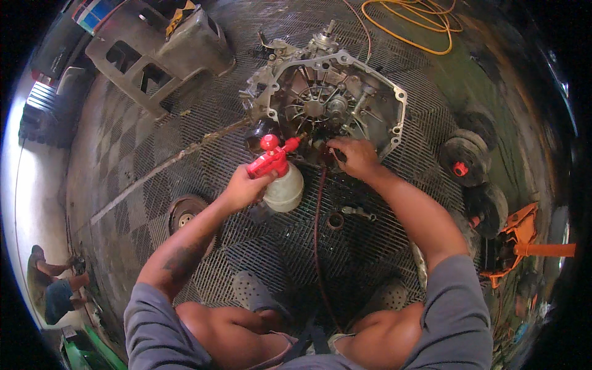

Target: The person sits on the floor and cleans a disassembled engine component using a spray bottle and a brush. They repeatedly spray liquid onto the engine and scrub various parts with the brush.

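Note:
My left hand [246,188] is closed round the red head of a pump sprayer [283,192] with a cloudy, pale bottle. Its red nozzle points toward the lower edge of a metal gearbox housing [314,108], which lies on the floor ahead with its open bell face showing. At the housing's lower rim, my right hand [354,157] has its fingers curled round something dark that I cannot make out. A thin red hose [318,234] runs from near those fingers down between my feet. Left of the nozzle, a dark round part [262,132] sits against the housing.
A grey plastic stool [166,55] stands at the far left. Below the sprayer lie a round disc [188,216], a small ring [335,221] and a metal fitting [359,213]. Stacked dark discs [465,157] and an orange tool [524,246] are at right. A yellow hose [425,43] coils behind.

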{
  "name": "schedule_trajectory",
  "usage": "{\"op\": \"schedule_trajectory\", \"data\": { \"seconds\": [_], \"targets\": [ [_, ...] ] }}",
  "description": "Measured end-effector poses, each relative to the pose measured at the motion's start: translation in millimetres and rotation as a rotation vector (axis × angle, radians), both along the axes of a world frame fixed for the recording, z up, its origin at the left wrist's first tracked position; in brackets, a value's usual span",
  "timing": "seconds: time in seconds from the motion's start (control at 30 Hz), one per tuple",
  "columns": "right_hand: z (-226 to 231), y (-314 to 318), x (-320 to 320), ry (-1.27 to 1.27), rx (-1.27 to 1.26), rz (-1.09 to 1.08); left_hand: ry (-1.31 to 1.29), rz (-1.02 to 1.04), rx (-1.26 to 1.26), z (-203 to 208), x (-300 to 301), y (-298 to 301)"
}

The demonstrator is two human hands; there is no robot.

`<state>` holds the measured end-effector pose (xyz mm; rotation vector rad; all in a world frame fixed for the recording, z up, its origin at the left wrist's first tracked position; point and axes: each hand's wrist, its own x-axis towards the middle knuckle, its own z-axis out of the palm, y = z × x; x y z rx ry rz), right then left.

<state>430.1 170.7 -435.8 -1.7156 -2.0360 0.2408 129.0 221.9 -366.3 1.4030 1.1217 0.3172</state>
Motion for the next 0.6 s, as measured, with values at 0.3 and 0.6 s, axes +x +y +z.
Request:
{"op": "schedule_trajectory", "data": {
  "seconds": [0.3, 0.6],
  "targets": [
    [-5.5, 1.3, -7.6, -0.147, -0.027, 0.043, -0.069, 0.047, -0.019, 1.2, -3.6, -2.5],
    [-5.1, 17.5, -7.0, -0.029, 0.013, 0.098, -0.047, 0.034, -0.01, -0.8, -4.4, 2.2]
  ]
}}
